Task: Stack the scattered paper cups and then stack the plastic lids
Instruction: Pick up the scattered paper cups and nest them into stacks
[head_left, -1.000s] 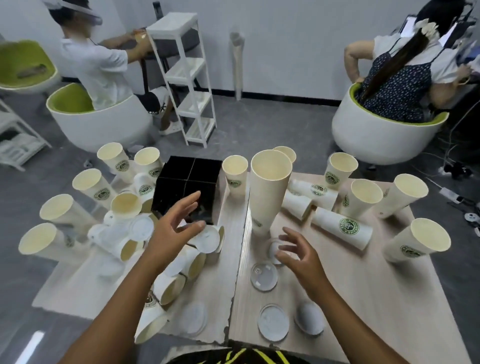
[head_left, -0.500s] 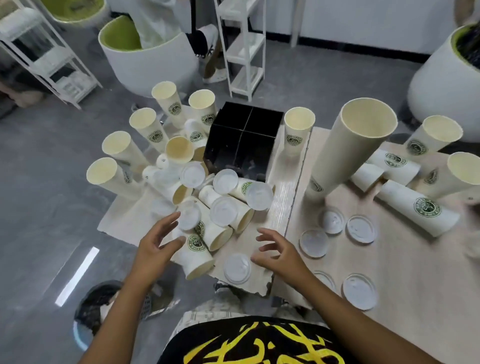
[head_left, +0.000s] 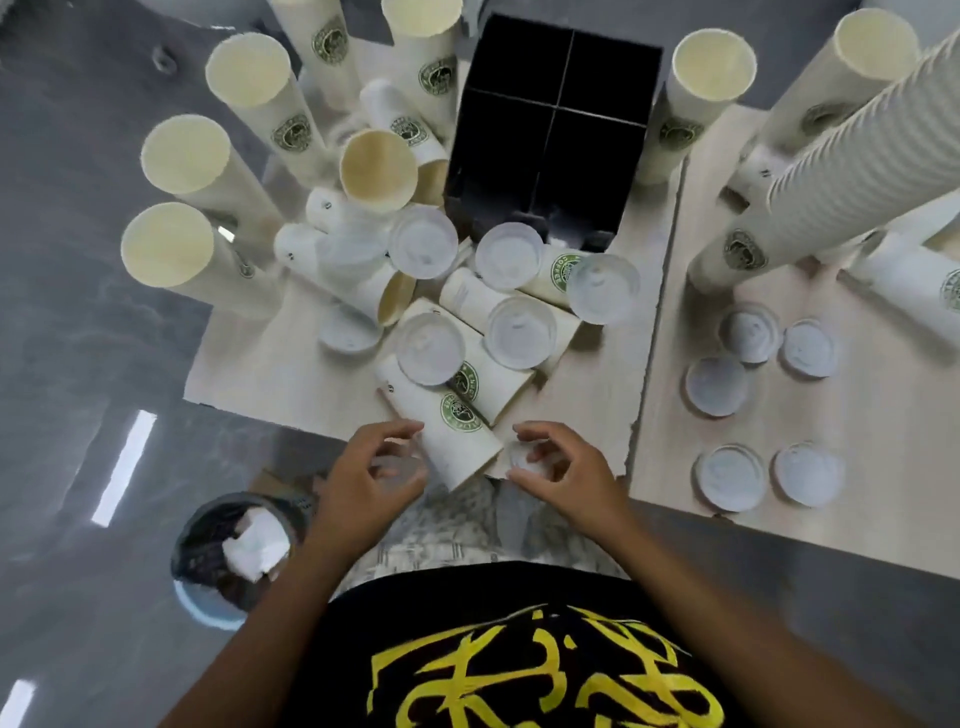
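Observation:
Several paper cups with green logos stand or lie on two pale tables (head_left: 597, 395). A fallen cup (head_left: 457, 436) lies at the near edge between my hands. My left hand (head_left: 374, 473) curls its fingers round what looks like a clear plastic lid (head_left: 400, 467), just left of that cup. My right hand (head_left: 561, 467) pinches a white plastic lid (head_left: 524, 460) at the table's edge, right of the cup. More lids (head_left: 430, 348) rest on the fallen cups, and several lie flat on the right table (head_left: 730, 478). A tall stack of cups (head_left: 852, 171) leans at the right.
A black divided box (head_left: 550, 130) stands in the middle at the back. Upright cups (head_left: 166, 244) crowd the left table's far side. A waste bin (head_left: 234, 551) with crumpled paper sits on the grey floor below my left arm.
My view has tipped down and closer to the table. Both hands drew back to the near edge; the right one has taken the lid there, and the left has curled beside the fallen cup.

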